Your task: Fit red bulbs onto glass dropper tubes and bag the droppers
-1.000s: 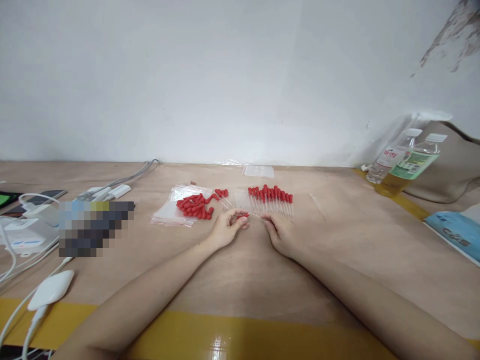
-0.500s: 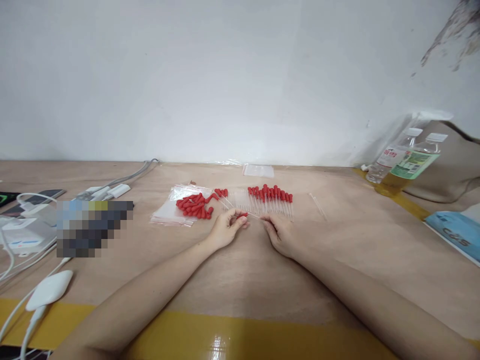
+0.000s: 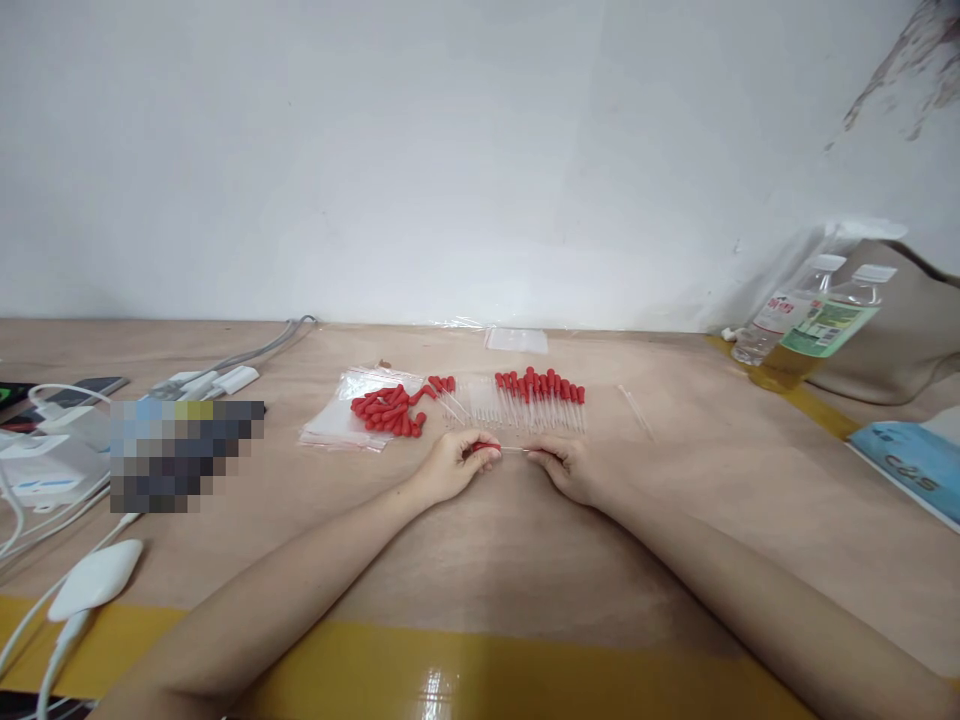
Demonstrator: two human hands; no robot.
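My left hand (image 3: 459, 462) pinches a red rubber bulb (image 3: 487, 447) between thumb and fingers. From the bulb a thin clear glass dropper tube (image 3: 514, 450) runs level to the right, and my right hand (image 3: 566, 466) grips its other end. Just beyond my hands lies a row of droppers with red bulbs (image 3: 540, 385), tubes pointing toward me. Bare clear tubes (image 3: 484, 402) lie to the left of that row. Loose red bulbs (image 3: 388, 410) are heaped on a stack of clear plastic bags (image 3: 330, 425).
Two bottles (image 3: 814, 325) stand at the right by a bag (image 3: 892, 340), with a blue packet (image 3: 911, 465) nearer. A lone tube (image 3: 637, 412) lies right of the row. Chargers and cables (image 3: 97, 580) crowd the left. Yellow tape (image 3: 390, 665) runs along the front edge.
Both hands have come slightly nearer to me. The tube between them, slanted before, is now level, and the bulb's end sits closer against it in line.
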